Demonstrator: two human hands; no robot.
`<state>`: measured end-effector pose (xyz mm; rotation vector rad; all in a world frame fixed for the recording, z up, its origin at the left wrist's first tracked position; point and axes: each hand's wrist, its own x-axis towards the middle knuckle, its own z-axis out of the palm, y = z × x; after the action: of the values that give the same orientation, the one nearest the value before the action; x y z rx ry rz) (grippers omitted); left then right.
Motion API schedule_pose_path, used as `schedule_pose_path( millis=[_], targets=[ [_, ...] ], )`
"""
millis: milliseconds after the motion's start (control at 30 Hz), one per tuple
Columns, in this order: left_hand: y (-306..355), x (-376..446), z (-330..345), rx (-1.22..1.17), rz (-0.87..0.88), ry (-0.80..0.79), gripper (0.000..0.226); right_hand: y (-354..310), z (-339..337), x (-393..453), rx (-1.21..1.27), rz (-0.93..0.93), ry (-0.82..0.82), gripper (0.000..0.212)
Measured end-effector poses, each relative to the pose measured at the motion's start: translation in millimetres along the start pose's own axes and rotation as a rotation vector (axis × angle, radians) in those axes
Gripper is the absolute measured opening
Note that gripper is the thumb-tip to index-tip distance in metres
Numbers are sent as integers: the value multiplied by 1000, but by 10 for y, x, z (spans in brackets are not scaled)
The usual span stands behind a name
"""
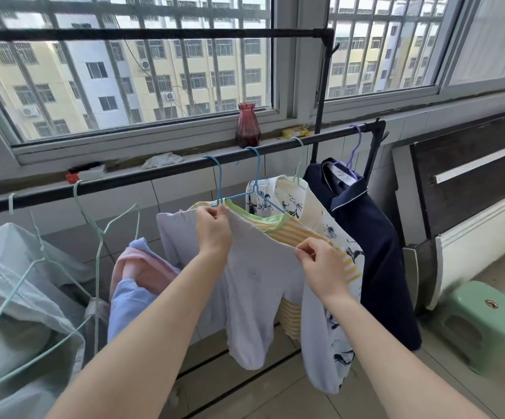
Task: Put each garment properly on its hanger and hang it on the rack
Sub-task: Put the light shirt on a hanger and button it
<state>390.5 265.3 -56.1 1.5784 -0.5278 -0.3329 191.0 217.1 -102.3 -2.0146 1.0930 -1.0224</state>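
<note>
While thin mint wire hangers [100, 234] dangle bare at left, the left hand [213, 229] pinches the soft white top [251, 276] at its blue hanger [219, 189] on the dark rail [160, 173]; the right hand [320, 261] pinches its shoulder edge.

Pale lilac top [251, 276], yellow-striped shirt [299, 234], navy jacket [366, 225], maroon vase [247, 127].

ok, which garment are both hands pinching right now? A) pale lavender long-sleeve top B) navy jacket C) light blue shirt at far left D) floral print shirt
A: the left hand and right hand each pinch the shoulder line of the pale lavender long-sleeve top, which hangs on a blue hanger on the rack bar.
</note>
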Motion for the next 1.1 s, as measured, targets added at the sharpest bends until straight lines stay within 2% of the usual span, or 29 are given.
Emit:
schedule_pose_path(
  millis=[133, 233, 300, 433, 533, 600, 667, 800, 867, 933, 1033, 1100],
  targets=[
    [-53, 29, 3, 47, -53, -216, 29, -23, 16, -26, 32, 0, 41, 20],
    [-56, 72, -7, -88, -152, -205, 20, 29, 1, -75, 124, 58, 50, 20],
    [-41, 76, 10, -114, -158, -183, 14, 104, -30, -113, 174, 108, 56, 20],
    [-67, 87, 51, -58, -112, -163, 22, 192, -82, -162, 184, 130, 58, 2],
    [-97, 122, 31, -23, -95, -185, 25, 119, -74, -138, 111, 46, -59, 24],
    [-108, 143, -1, 1, -75, -223, 26, -2, 6, -53, -26, -42, -177, 36],
    [-127, 166, -34, 37, -38, -262, 21, -139, 142, 60, -138, -99, -233, 39],
    [-143, 183, -145, 116, 18, -312, 15, -430, 429, 253, -217, -95, -234, 39],
    [-137, 195, -244, 103, 20, -269, 11, -533, 556, 311, -284, -84, -226, 38],
    [-131, 234, -375, 140, 53, -152, 7, -621, 661, 350, -329, -80, -182, 40],
    [-189, 415, -605, 247, 67, 15, 18, -748, 804, 398, -322, -85, -107, 42],
    [-213, 571, -723, 338, 77, 24, 28, -810, 897, 442, -276, -86, -81, 37]
  ],
)
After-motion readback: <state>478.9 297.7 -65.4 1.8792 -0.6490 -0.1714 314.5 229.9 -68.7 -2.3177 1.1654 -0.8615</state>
